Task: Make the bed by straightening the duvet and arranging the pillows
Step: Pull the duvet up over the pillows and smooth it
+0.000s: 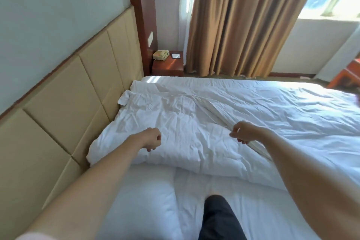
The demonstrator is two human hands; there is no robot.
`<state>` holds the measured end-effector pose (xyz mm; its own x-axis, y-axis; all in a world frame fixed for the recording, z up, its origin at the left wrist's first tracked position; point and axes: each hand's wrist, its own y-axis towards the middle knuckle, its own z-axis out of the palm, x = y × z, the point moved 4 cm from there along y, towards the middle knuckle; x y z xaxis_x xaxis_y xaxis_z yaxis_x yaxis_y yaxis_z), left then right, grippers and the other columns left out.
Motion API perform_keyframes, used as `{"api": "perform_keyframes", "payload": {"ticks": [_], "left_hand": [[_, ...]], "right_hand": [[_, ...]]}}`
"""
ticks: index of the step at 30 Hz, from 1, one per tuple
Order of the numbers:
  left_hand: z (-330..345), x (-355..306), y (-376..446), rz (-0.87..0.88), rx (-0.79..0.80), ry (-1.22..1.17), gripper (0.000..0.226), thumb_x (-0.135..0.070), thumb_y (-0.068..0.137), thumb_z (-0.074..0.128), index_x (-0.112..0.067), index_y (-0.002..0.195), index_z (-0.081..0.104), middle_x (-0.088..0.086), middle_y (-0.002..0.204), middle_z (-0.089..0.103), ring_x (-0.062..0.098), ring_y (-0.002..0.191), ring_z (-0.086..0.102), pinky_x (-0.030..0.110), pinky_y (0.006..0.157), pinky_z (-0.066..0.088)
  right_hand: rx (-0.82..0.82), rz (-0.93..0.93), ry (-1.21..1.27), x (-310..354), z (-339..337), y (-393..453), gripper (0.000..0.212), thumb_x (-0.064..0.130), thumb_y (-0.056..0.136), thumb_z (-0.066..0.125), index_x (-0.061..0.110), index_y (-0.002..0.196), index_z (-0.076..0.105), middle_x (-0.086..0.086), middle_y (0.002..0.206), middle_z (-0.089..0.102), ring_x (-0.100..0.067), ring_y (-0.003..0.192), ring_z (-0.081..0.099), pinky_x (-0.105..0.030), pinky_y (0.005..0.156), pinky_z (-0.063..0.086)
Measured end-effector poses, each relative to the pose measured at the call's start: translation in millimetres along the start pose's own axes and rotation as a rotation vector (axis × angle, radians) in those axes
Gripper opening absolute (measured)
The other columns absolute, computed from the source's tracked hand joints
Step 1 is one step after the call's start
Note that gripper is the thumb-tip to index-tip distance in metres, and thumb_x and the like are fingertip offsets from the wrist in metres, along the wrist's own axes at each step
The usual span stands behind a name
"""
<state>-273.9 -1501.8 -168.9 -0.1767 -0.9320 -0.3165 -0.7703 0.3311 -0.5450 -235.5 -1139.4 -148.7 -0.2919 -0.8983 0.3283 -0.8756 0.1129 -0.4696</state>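
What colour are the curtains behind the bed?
Tan-brown curtains, plain, seen in the head view.

One duvet point(214, 122), one pillow point(144, 200), one telephone point(160, 55).

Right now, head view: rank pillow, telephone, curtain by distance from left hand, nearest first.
From the left hand:
1. Pillow, just below it, near the headboard side.
2. Telephone, on the nightstand past the bed's far edge.
3. Curtain, behind the nightstand, by the window.

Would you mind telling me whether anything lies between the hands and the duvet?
Nothing visible does. The left hand and right hand are both directly over the rumpled duvet, fingers curled, with only bare white fabric beneath them.
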Motion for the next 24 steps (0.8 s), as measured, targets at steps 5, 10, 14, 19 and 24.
{"api": "perform_keyframes", "payload": {"ticks": [5, 10, 14, 19, 24], "left_hand": [[38.0, -56.1, -6.5, 0.09, 0.054, 0.09, 0.023, -0.012, 0.09, 0.046, -0.001, 0.097, 0.065, 0.013, 0.089, 0.073, 0.024, 0.077, 0.074, 0.041, 0.078, 0.058], [68.8, -103.0, -16.6, 0.123, 0.019, 0.182, 0.02, -0.006, 0.087, 0.044, -0.008, 0.094, 0.063, 0.009, 0.089, 0.067, 0.019, 0.068, 0.072, 0.039, 0.076, 0.059], [107.4, -149.2, -25.4, 0.107, 0.023, 0.219, 0.019, -0.005, 0.085, 0.045, -0.012, 0.091, 0.062, 0.01, 0.085, 0.066, 0.018, 0.062, 0.069, 0.038, 0.076, 0.059], [170.1, -256.3, -33.3, 0.134, 0.037, 0.248, 0.015, -0.006, 0.081, 0.049, -0.014, 0.079, 0.062, 0.005, 0.067, 0.062, 0.022, 0.061, 0.069, 0.036, 0.071, 0.06], [252.9, -404.4, -44.3, 0.244, 0.101, 0.282, 0.012, -0.006, 0.086, 0.052, -0.011, 0.084, 0.063, 0.008, 0.072, 0.063, 0.024, 0.063, 0.067, 0.034, 0.069, 0.059]], "right_hand": [[0.016, 0.131, -0.048, -83.8, 7.5, -75.6, 0.023, 0.027, 0.094, 0.06, 0.009, 0.08, 0.062, -0.001, 0.061, 0.062, -0.014, 0.049, 0.057, -0.02, 0.049, 0.048], [0.0, 0.145, -0.014, -135.2, 20.7, -107.8, 0.024, 0.026, 0.094, 0.06, 0.003, 0.086, 0.065, -0.004, 0.064, 0.063, -0.016, 0.049, 0.057, -0.022, 0.048, 0.049], [0.005, 0.093, 0.065, -176.1, 29.5, -129.6, 0.022, 0.026, 0.094, 0.062, 0.008, 0.082, 0.062, -0.003, 0.063, 0.064, -0.014, 0.049, 0.058, -0.024, 0.052, 0.053], [0.002, 0.098, 0.074, -284.8, 27.5, -183.9, 0.019, 0.019, 0.087, 0.07, 0.014, 0.073, 0.057, -0.001, 0.057, 0.061, -0.011, 0.043, 0.055, -0.02, 0.047, 0.047], [0.065, 0.169, 0.021, -420.6, 32.2, -268.7, 0.02, 0.016, 0.081, 0.073, 0.017, 0.07, 0.057, -0.003, 0.059, 0.059, -0.013, 0.046, 0.054, -0.02, 0.044, 0.043]]}}
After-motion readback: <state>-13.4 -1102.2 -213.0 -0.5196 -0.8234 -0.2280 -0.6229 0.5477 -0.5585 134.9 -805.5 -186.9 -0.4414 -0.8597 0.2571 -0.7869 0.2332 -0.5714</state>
